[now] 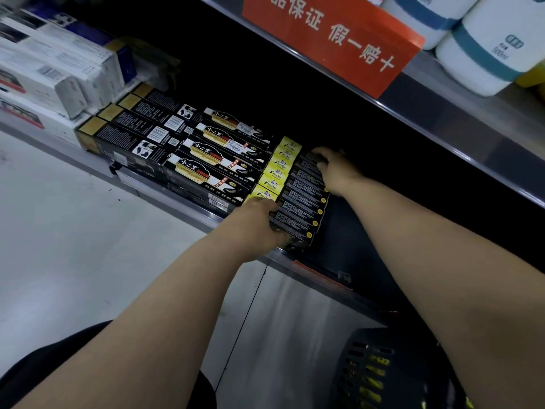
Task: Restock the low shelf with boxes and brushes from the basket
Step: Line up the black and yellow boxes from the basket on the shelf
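On the low shelf [182, 206], the left hand [253, 222] gripped the near end of the black-and-yellow boxes [298, 187] — right hand [336, 169] curled over the far end. Basket [383, 349] sat below.

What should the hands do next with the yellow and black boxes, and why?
Probably slide the boxes a little deeper onto the shelf. The left hand grips their near end and the right hand holds the far end, and the nearest box sits right at the shelf's front edge.
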Tool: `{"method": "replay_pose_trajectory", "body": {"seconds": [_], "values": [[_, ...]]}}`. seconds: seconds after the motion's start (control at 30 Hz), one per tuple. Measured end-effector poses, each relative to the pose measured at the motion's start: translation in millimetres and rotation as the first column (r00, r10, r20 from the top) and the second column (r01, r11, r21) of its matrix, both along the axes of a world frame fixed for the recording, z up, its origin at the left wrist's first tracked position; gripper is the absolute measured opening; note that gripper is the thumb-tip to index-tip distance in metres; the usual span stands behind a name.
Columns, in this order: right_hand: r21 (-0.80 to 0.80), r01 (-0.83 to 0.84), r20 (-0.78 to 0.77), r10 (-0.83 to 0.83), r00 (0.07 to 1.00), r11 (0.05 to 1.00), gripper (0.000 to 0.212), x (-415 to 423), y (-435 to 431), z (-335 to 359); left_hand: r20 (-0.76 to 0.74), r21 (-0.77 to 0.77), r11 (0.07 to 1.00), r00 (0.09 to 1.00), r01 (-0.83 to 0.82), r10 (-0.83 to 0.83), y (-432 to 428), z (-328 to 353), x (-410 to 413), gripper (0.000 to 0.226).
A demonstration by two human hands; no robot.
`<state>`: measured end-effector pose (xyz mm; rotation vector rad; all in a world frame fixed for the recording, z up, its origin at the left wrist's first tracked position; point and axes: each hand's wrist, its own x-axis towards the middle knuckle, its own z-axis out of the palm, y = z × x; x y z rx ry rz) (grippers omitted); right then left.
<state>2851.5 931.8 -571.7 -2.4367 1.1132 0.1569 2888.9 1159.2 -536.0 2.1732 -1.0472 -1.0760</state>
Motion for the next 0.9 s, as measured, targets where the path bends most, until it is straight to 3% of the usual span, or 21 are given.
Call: {"method": "replay_pose_trajectory", "body": {"seconds": [0.3,0.5,0.57,0.73,0.9], "values": [[0.051,-0.051,-0.070,0.054,0.996,0.997,0.047,6.0,0.4,-2.2,0.008,0.003,1.000,1.000,-0.005,0.005,-0.3,3.2,-3.0,0.065],[-0.037,-0.105,-0.350,0.086,0.933,0.994,0.071,-0.6,18.3,20.3,0.022,-0.006,1.000,0.999,-0.030,0.031,0.9,15.8,-4.5,0.061],[-0.041,-0.150,-0.370,0.124,0.921,0.988,0.067,-6.2,32.0,39.0,0.006,-0.071,0.996,0.998,-0.059,0.059,1.1,23.8,-6.2,0.055],[0.027,-0.262,-0.228,0.261,0.938,0.965,0.040,-51.3,65.2,104.6,-0.131,-0.319,0.938,0.987,-0.133,0.095,-6.5,52.9,-24.2,0.034],[0.059,-0.193,0.056,0.190,0.980,0.979,0.015,-132.5,83.8,161.3,-0.073,-0.446,0.895,0.995,0.023,-0.062,-15.4,86.3,-66.6,0.014]]}}
